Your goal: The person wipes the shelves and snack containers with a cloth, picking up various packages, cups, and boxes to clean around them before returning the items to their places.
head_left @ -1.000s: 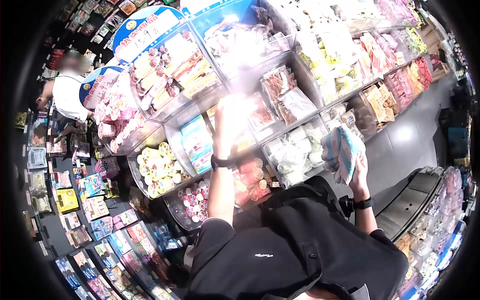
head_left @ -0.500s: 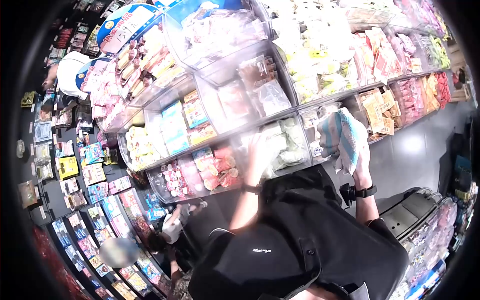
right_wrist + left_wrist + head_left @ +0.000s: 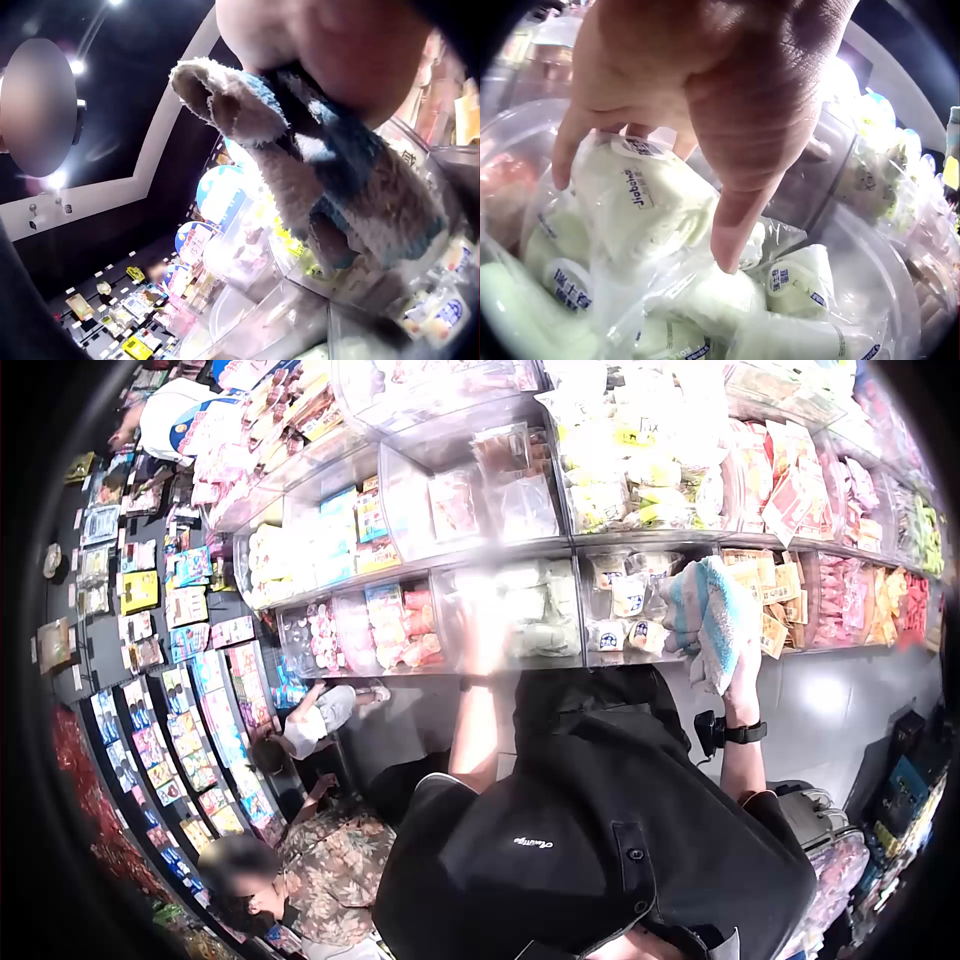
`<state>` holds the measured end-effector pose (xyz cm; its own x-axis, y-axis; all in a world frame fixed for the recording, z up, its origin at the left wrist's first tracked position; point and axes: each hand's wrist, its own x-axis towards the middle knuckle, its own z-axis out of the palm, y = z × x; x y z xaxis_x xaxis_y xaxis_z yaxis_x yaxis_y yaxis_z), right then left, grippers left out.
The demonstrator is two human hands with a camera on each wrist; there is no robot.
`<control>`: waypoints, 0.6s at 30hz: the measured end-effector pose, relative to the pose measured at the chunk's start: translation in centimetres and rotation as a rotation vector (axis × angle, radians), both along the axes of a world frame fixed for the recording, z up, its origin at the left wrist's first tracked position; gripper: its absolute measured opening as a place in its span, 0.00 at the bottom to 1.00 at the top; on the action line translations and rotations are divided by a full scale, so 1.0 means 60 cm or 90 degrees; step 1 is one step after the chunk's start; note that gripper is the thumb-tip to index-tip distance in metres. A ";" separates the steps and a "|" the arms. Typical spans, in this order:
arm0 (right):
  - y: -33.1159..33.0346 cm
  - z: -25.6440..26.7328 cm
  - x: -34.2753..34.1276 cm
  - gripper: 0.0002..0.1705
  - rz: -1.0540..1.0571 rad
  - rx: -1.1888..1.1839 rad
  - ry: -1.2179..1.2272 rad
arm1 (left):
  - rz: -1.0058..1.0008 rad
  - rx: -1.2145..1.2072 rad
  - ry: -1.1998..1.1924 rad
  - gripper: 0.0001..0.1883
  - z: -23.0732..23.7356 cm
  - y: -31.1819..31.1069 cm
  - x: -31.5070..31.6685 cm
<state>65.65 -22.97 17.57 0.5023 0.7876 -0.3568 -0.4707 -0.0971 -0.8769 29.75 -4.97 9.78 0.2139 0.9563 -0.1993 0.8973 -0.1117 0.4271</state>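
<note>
My left hand [image 3: 705, 90] reaches down into a clear bin [image 3: 889, 285] of pale green wrapped roll cakes. Its fingers and thumb curl down around one packaged roll cake [image 3: 649, 199], which has dark print on its wrapper. More packets [image 3: 799, 281] lie under and around it. In the head view, glare washes out much of the left hand [image 3: 484, 630]. My right hand [image 3: 742, 675] grips a blue and white striped towel [image 3: 708, 615], bunched up in front of the bins; in the right wrist view the fluffy towel [image 3: 390, 187] hangs from that hand.
Tiered clear bins of packaged snacks [image 3: 640, 490] rise ahead. Beside the towel is a bin of white packets [image 3: 628, 605]. A person in a patterned shirt [image 3: 335, 860] and a child in white [image 3: 310, 720] are at the lower left, near product shelves [image 3: 160, 750].
The left hand has moved from the upper bins down into the front bin of green packets. The view has turned and shifted, bringing two people in at lower left. The towel stays in the right hand.
</note>
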 end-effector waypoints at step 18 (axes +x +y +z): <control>0.107 0.063 -0.196 0.20 0.272 0.175 -0.102 | 0.112 -0.327 -1.079 0.51 0.236 -0.112 0.090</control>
